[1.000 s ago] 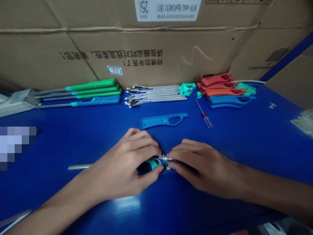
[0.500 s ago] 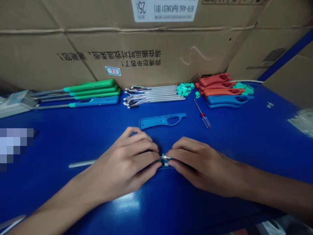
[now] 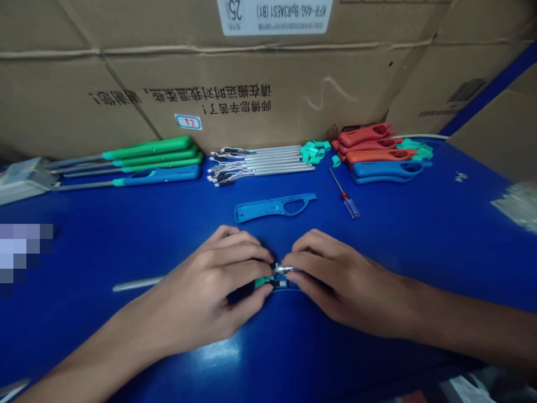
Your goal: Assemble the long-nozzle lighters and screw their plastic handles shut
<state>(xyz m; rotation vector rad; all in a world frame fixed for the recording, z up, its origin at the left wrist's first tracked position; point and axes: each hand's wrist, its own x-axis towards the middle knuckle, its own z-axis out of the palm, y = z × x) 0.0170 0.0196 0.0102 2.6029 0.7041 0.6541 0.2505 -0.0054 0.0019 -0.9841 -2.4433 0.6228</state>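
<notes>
A blue lighter shell half (image 3: 289, 288) lies on the table beneath my hands, with a silver tube (image 3: 137, 284) reaching out to the left. My left hand (image 3: 220, 282) is curled over the shell, fingertips and thumb closed on its inner parts beside a teal piece (image 3: 265, 280). Facing it, my right hand (image 3: 342, 274) pinches a small silvery cylinder (image 3: 285, 269) with a pale tip above the shell. Much of the shell is hidden by my fingers. Beyond the hands lies another blue lighter shell half (image 3: 272, 209), hollow side up.
Behind are green lighters (image 3: 155, 148), a blue lighter (image 3: 168, 174), wired silver tubes (image 3: 277, 159), teal caps (image 3: 314, 151) and red shells (image 3: 364, 134). A screwdriver (image 3: 350, 206) lies at centre right. A cardboard box (image 3: 293, 73) walls off the back.
My left thumb and fingers have shifted back slightly, exposing the teal piece and a dark strip in the shell. The right hand keeps its pinch on the silvery cylinder. The view has moved a little.
</notes>
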